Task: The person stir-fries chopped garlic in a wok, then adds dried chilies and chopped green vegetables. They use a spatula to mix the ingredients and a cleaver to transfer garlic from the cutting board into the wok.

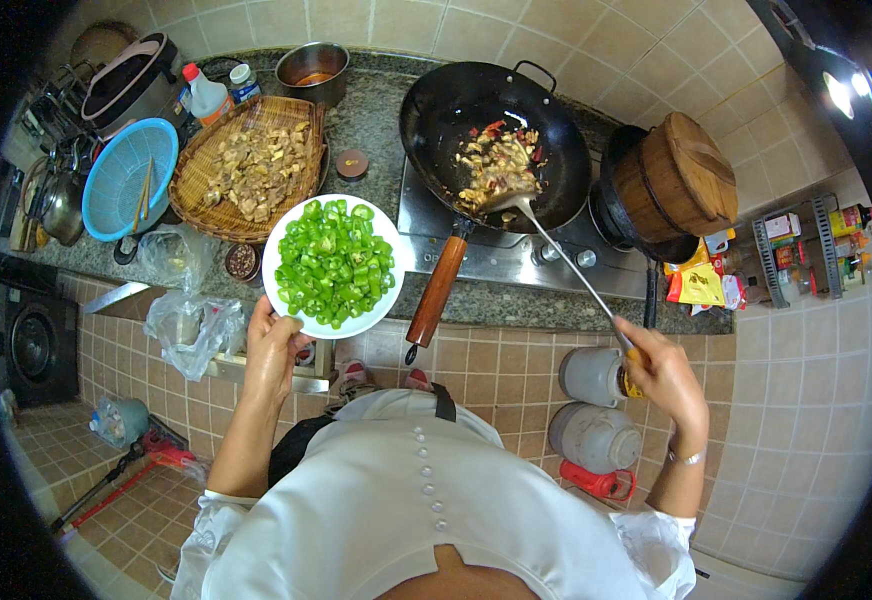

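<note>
My left hand (275, 346) grips the near rim of a white plate (395, 300), heaped with chopped green peppers (335, 262). The plate is held left of the wok's wooden handle (438, 289). In my right hand (661, 367) is the long handle of a metal wok spatula (567, 255). Its blade rests inside the black wok (436, 120), at the near edge of a mix of chopped food and red chilli pieces (503, 161). The wok sits on the left burner of a steel gas stove (436, 240).
Left of the plate, a wicker basket (188, 165) holds browned chunks, beside a blue colander (95, 187) with chopsticks. A steel pot (312, 71) stands behind. A wooden steamer (661, 176) sits on the right burner. Plastic bags (192, 322) hang over an open drawer. Gas cylinders (593, 435) stand below.
</note>
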`<state>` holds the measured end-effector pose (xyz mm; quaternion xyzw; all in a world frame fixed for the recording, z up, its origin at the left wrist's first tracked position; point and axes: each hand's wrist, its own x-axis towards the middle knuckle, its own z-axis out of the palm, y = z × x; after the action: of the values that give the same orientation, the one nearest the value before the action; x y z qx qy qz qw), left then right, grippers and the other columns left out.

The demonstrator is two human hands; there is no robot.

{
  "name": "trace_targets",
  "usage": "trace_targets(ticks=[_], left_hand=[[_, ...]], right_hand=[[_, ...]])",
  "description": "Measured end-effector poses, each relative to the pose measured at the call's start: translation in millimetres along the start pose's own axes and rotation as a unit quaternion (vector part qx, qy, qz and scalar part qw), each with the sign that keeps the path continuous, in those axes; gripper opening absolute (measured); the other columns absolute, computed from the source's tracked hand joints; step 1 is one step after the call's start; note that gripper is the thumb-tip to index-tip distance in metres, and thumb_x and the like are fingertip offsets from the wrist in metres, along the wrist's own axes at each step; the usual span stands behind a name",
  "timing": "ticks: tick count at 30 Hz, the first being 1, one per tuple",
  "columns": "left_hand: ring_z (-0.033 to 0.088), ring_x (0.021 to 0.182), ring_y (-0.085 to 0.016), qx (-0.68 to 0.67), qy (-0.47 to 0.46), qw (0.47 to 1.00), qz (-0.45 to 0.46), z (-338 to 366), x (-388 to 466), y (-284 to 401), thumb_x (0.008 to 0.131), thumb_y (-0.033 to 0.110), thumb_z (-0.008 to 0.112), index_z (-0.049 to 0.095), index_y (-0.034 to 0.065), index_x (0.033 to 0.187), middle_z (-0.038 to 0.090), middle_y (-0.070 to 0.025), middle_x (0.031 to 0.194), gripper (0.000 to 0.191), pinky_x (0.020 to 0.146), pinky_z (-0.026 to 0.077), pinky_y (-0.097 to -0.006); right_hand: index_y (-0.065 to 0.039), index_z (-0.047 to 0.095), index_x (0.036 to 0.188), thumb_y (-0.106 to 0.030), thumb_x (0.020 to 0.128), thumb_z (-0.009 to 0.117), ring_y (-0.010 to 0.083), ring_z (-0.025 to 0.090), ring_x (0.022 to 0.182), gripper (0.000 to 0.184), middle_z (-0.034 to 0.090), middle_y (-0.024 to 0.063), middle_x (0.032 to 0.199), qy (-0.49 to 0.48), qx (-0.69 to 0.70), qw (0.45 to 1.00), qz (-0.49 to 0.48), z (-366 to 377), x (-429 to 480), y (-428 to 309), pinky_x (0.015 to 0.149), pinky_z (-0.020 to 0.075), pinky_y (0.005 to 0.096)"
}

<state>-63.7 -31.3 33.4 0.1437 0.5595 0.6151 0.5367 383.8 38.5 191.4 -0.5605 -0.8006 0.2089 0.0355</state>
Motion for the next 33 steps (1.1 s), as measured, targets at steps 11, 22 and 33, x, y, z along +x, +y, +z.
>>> trace_targets(ticks=[11,22,33], left_hand=[[0.066,0.095,-0.019,0.008,-0.040,0.998,0.039,18.0,10.4,26.7,0.080,-0.002,0.047,0.045,-0.0013,0.128,0.061,-0.0120,0.114,0.048,0.078,0.060,-0.0316],[0.069,0.088,-0.021,-0.005,-0.113,0.993,0.035,70.8,66.4,70.6,0.082,-0.002,0.045,0.044,-0.0040,0.127,0.063,-0.0163,0.111,0.045,0.073,0.062,-0.0313],[0.068,0.096,-0.030,-0.015,-0.134,0.991,0.012,88.4,114.6,93.1,0.084,-0.001,0.047,0.045,-0.0082,0.126,0.061,-0.0213,0.115,0.043,0.081,0.061,-0.0378]], right_hand=[[-0.005,0.049,0.139,-0.001,0.088,0.060,0.0110,0.054,0.057,0.053,0.060,0.0052,0.075,0.122,0.208,0.965,0.104,60.7,117.4,37.1,0.051,0.0442,0.0266],[-0.007,0.050,0.138,-0.001,0.085,0.063,0.0079,0.051,0.059,0.055,0.057,0.0008,0.079,-0.004,0.226,0.967,0.116,5.8,-0.8,23.0,0.052,0.0416,0.0240],[-0.009,0.056,0.133,-0.002,0.079,0.065,0.0293,0.065,0.082,0.055,0.065,0.0214,0.097,0.038,0.024,0.996,-0.073,16.0,51.7,28.6,0.076,0.0502,0.0357]])
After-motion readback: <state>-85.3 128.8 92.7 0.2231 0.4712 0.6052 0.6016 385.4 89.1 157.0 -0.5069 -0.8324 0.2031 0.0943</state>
